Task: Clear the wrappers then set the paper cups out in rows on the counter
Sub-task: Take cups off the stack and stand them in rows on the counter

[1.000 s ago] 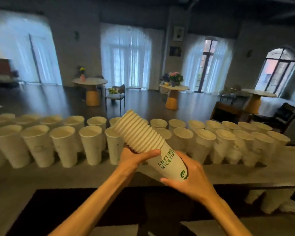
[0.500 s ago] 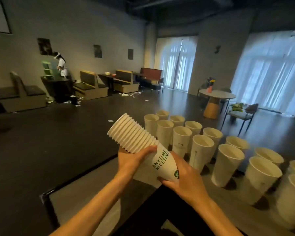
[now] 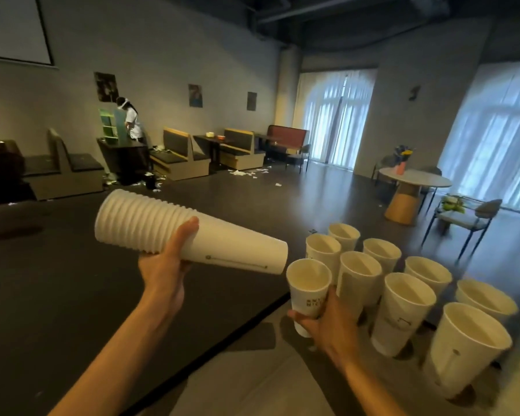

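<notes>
My left hand grips a nested stack of white paper cups, held almost level above the floor edge, rims pointing left. My right hand holds a single paper cup upright by its lower part, just over the left end of the counter. Beside it, several cups stand upright in rows on the counter, running off to the right.
The counter's dark left edge drops to a dark floor. Beyond are booth seats, a round table with flowers, a chair and paper scraps on the floor. A person stands far back left.
The view swung left to the rows' end. My right hand pulled one cup off the stack and brought it down to the counter's left end; my left hand tipped the stack level.
</notes>
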`<state>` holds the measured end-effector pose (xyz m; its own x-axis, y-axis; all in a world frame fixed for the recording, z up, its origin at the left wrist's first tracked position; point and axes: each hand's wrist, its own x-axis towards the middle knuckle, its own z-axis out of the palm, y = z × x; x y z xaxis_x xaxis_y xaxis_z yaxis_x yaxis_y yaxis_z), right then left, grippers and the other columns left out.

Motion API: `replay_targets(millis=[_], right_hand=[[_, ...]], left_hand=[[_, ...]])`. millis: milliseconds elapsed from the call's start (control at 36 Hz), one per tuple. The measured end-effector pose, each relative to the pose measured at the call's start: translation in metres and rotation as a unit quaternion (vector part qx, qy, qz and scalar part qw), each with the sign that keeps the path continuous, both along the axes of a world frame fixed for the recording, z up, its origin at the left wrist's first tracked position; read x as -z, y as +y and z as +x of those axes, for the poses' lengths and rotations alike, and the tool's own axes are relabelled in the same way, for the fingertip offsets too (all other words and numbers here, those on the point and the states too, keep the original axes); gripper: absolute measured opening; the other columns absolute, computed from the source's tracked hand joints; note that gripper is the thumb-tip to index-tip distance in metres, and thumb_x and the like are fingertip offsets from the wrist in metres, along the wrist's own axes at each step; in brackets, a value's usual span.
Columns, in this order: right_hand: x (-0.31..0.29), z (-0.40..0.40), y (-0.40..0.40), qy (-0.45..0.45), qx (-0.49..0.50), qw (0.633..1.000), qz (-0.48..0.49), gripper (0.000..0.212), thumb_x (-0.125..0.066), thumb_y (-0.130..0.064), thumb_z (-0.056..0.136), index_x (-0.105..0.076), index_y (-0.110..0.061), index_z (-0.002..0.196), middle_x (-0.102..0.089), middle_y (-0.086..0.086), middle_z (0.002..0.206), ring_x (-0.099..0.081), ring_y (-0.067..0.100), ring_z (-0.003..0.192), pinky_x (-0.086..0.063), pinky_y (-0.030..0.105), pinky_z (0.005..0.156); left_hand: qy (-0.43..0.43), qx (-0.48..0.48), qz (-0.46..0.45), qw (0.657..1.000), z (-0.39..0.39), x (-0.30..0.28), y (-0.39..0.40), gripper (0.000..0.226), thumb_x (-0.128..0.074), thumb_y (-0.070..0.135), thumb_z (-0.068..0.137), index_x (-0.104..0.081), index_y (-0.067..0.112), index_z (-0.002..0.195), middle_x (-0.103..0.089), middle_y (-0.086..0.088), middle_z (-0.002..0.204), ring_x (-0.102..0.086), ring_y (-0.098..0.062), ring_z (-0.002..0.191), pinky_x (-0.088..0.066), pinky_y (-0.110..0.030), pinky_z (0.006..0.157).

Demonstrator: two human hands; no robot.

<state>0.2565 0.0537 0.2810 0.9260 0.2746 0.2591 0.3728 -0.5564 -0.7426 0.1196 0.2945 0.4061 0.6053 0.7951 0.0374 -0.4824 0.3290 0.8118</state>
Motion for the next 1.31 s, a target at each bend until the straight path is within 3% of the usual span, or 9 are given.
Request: replay_targets(millis=[139, 417, 583, 667, 750, 889, 1000, 1167, 1306], right_hand=[[0.011, 0.036, 0.024, 0.037, 0.035, 0.998, 0.035, 0.101, -0.087, -0.06, 0.053, -0.04, -0.029, 0.138, -0.058, -0.006, 0.133, -0.057, 0.02, 0.123, -0.052, 0.042, 0.098], [0.027, 0.03, 0.032, 0.141, 0.029, 0.987, 0.067, 0.098, -0.086, -0.069, 0.041, -0.045, -0.045, 0.126, -0.059, -0.021, 0.122, -0.057, 0.005, 0.112, -0.052, 0.042, 0.097], [0.004, 0.012, -0.005, 0.215, 0.013, 0.973, 0.08, 0.025, -0.074, -0.041, 0.08, -0.071, -0.019, 0.091, -0.071, -0.001, 0.087, -0.069, 0.023, 0.092, -0.057, 0.021, 0.07], [-0.016, 0.001, -0.024, 0.349, -0.072, 0.919, 0.168, 0.039, -0.057, -0.056, 0.083, -0.068, -0.023, 0.103, -0.076, -0.003, 0.089, -0.073, 0.013, 0.088, -0.057, 0.027, 0.077], [-0.029, -0.005, -0.039, 0.402, -0.116, 0.892, 0.17, 0.061, -0.073, -0.063, 0.07, -0.059, -0.02, 0.112, -0.075, -0.002, 0.087, -0.073, 0.012, 0.078, -0.056, 0.027, 0.067], [-0.032, -0.006, -0.051, 0.349, -0.129, 0.92, 0.126, 0.097, -0.089, -0.065, 0.034, -0.062, -0.021, 0.116, -0.072, 0.002, 0.106, -0.068, 0.019, 0.1, -0.058, 0.037, 0.085], [-0.037, -0.005, -0.055, 0.279, -0.13, 0.943, 0.124, 0.067, -0.09, -0.049, 0.05, -0.064, -0.033, 0.109, -0.071, -0.007, 0.104, -0.066, 0.012, 0.101, -0.057, 0.036, 0.088], [-0.033, -0.003, -0.055, 0.186, -0.115, 0.975, 0.04, 0.084, -0.092, -0.053, 0.052, -0.05, -0.049, 0.125, -0.061, -0.022, 0.121, -0.057, -0.001, 0.114, -0.054, 0.027, 0.09], [-0.019, -0.002, -0.06, 0.113, -0.063, 0.991, 0.024, 0.085, -0.092, -0.054, 0.049, -0.04, -0.062, 0.116, -0.054, -0.03, 0.119, -0.052, -0.006, 0.113, -0.049, 0.025, 0.095]], left_hand=[[-0.005, 0.041, 0.022, 0.999, 0.013, 0.013, 0.034, 0.104, -0.091, 0.032, 0.052, -0.038, 0.024, 0.141, -0.057, -0.001, 0.131, -0.06, -0.022, 0.121, -0.055, -0.046, 0.097], [0.089, 0.147, 0.136, 0.976, 0.034, 0.049, 0.009, 0.119, -0.096, 0.061, 0.021, -0.056, 0.03, 0.128, -0.071, 0.003, 0.12, -0.07, -0.013, 0.108, -0.057, -0.044, 0.09], [0.1, 0.264, 0.162, 0.946, 0.061, 0.053, -0.033, 0.104, -0.098, 0.045, 0.021, -0.063, 0.025, 0.117, -0.077, 0.006, 0.107, -0.072, -0.01, 0.101, -0.058, -0.024, 0.075], [0.098, 0.321, 0.162, 0.928, 0.075, 0.052, -0.057, 0.086, -0.089, 0.034, 0.034, -0.062, 0.026, 0.115, -0.077, 0.005, 0.105, -0.072, -0.012, 0.101, -0.059, -0.025, 0.074], [0.103, 0.335, 0.151, 0.924, 0.087, 0.053, -0.073, 0.097, -0.09, 0.036, 0.035, -0.059, 0.023, 0.126, -0.073, -0.002, 0.118, -0.069, -0.02, 0.111, -0.058, -0.04, 0.086], [0.094, 0.306, 0.178, 0.93, 0.092, 0.054, -0.087, 0.11, -0.092, 0.043, 0.032, -0.055, 0.02, 0.133, -0.069, -0.006, 0.124, -0.067, -0.022, 0.115, -0.055, -0.051, 0.098], [0.075, 0.267, 0.23, 0.933, 0.092, 0.056, -0.088, 0.099, -0.092, 0.043, 0.038, -0.059, 0.019, 0.128, -0.071, -0.004, 0.12, -0.069, -0.018, 0.112, -0.056, -0.05, 0.096], [0.028, 0.242, 0.26, 0.935, 0.09, 0.05, -0.085, 0.111, -0.098, 0.055, 0.031, -0.061, 0.01, 0.125, -0.074, -0.004, 0.115, -0.072, -0.018, 0.106, -0.062, -0.03, 0.081], [-0.011, 0.199, 0.256, 0.946, 0.086, 0.032, -0.078, 0.089, -0.093, 0.042, 0.034, -0.061, 0.025, 0.116, -0.074, 0.015, 0.107, -0.071, -0.005, 0.101, -0.058, -0.018, 0.074]])
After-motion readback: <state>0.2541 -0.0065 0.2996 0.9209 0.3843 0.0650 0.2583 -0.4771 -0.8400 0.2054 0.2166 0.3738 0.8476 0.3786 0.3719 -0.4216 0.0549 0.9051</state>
